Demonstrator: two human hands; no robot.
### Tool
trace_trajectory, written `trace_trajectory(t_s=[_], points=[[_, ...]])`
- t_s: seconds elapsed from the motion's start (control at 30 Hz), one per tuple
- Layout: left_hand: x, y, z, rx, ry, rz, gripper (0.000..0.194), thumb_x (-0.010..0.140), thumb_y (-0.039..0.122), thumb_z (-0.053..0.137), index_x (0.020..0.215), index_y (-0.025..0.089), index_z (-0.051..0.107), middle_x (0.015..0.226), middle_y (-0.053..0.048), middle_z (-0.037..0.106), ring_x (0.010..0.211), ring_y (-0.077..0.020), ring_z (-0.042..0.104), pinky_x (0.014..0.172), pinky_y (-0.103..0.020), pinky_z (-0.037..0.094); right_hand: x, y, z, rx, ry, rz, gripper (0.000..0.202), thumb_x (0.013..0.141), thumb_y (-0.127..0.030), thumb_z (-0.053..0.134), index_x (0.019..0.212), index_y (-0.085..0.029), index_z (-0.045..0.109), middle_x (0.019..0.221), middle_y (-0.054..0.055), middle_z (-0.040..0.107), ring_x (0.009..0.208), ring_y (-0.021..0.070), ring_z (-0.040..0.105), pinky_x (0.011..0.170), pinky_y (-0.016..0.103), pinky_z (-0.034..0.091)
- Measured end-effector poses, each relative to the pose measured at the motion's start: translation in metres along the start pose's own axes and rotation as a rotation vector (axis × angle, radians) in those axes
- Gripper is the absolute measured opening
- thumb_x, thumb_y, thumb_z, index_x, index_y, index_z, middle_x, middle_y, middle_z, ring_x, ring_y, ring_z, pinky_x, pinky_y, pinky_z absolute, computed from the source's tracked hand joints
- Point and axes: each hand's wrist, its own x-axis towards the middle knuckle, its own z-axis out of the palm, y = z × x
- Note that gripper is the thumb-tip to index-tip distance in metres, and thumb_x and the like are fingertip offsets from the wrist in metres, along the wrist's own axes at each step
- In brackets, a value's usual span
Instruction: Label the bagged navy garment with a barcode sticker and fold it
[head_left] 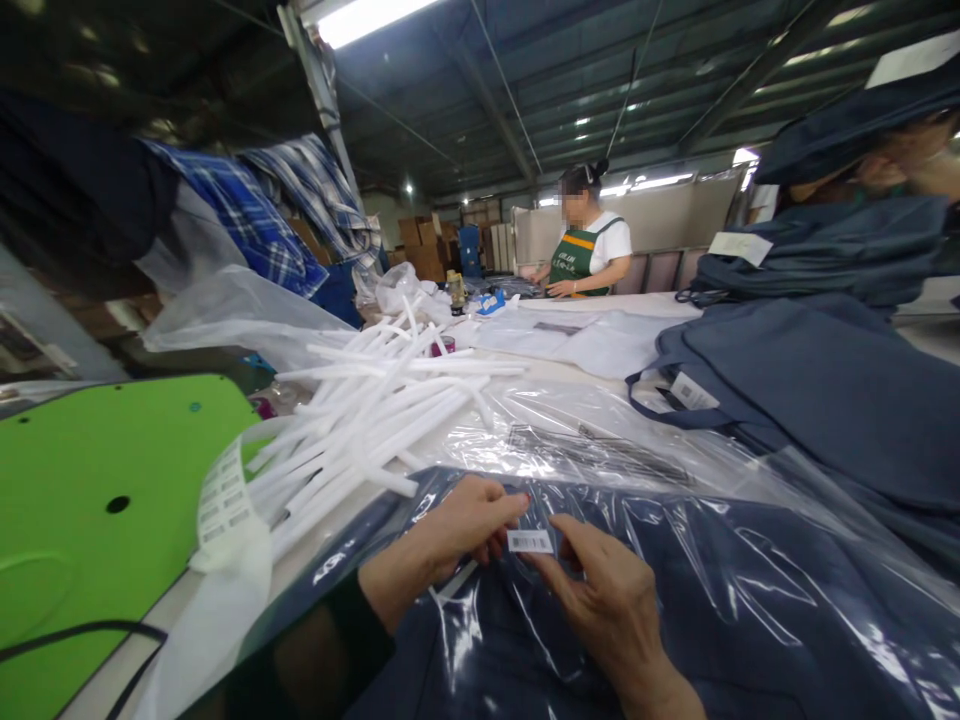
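Observation:
A dark blue garment in a clear plastic bag (720, 590) lies in front of me. Over it, my right hand (607, 585) pinches a small white barcode label (529, 541) between thumb and forefinger. My left hand (469, 520) is just left of the label, its fingers bent and closed; whatever is between them is too small to make out. Part of a thin white strip shows below my left hand. A roll of barcode stickers (225, 495) hangs at the left, beside the green panel.
White foam strips (390, 400) are heaped at centre left, beside a green panel (112, 500). Folded dark blue garments (817, 390) are piled at the right. Clear bags (555, 430) lie beyond my hands. A person in a green apron (577, 260) stands across the table; another person's hands show upper right.

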Motion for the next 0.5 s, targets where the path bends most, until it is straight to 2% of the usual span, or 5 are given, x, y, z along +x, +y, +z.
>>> trace_trajectory(t_s=[0.13, 0.27, 0.33, 0.43, 0.5], points=[[-0.004, -0.005, 0.004, -0.096, -0.082, -0.005, 0.027, 0.056, 0.044, 0.062, 0.053, 0.019, 0.051, 0.042, 0.004, 0.047, 0.039, -0.0087, 0.043, 0.040, -0.021, 0.028, 0.000, -0.001, 0.001, -0.012, 0.000, -0.018, 0.028, 0.094, -0.040, 0.053, 0.090, -0.014, 0.060, 0.063, 0.000, 0.058, 0.055, 0.0126, 0.057, 0.056, 0.024, 0.039], [-0.002, -0.009, 0.008, -0.145, -0.058, 0.024, 0.018, 0.055, 0.033, 0.062, 0.054, 0.018, 0.052, 0.044, 0.004, 0.047, 0.042, -0.0092, 0.042, 0.044, -0.022, 0.029, -0.002, 0.002, 0.003, -0.002, -0.012, -0.001, 0.028, 0.094, -0.040, 0.053, 0.090, -0.014, 0.060, 0.062, 0.000, 0.057, 0.054, 0.0121, 0.056, 0.056, 0.023, 0.039], [0.000, -0.007, 0.004, -0.029, 0.087, 0.136, 0.016, 0.057, 0.030, 0.058, 0.050, 0.018, 0.050, 0.045, 0.004, 0.045, 0.046, -0.0092, 0.040, 0.047, -0.023, 0.029, -0.004, 0.002, 0.001, 0.033, -0.052, 0.030, 0.033, 0.092, -0.046, 0.054, 0.087, -0.014, 0.060, 0.061, -0.001, 0.057, 0.053, 0.0122, 0.056, 0.055, 0.024, 0.039], [0.002, 0.001, -0.011, 0.160, 0.371, 0.358, 0.022, 0.066, 0.033, 0.054, 0.051, 0.017, 0.051, 0.049, 0.004, 0.043, 0.052, -0.0099, 0.039, 0.052, -0.024, 0.029, -0.003, -0.009, -0.003, 0.176, -0.229, 0.072, 0.040, 0.089, -0.055, 0.054, 0.079, -0.017, 0.060, 0.059, -0.002, 0.055, 0.052, 0.0125, 0.053, 0.053, 0.024, 0.037], [0.002, 0.008, -0.020, 0.136, 0.399, 0.416, 0.024, 0.070, 0.038, 0.054, 0.058, 0.017, 0.056, 0.053, 0.004, 0.047, 0.054, -0.0104, 0.040, 0.054, -0.024, 0.030, -0.002, -0.028, -0.005, 0.334, -0.378, 0.095, 0.030, 0.087, -0.046, 0.061, 0.075, -0.018, 0.060, 0.059, -0.003, 0.055, 0.054, 0.0120, 0.053, 0.054, 0.024, 0.035]])
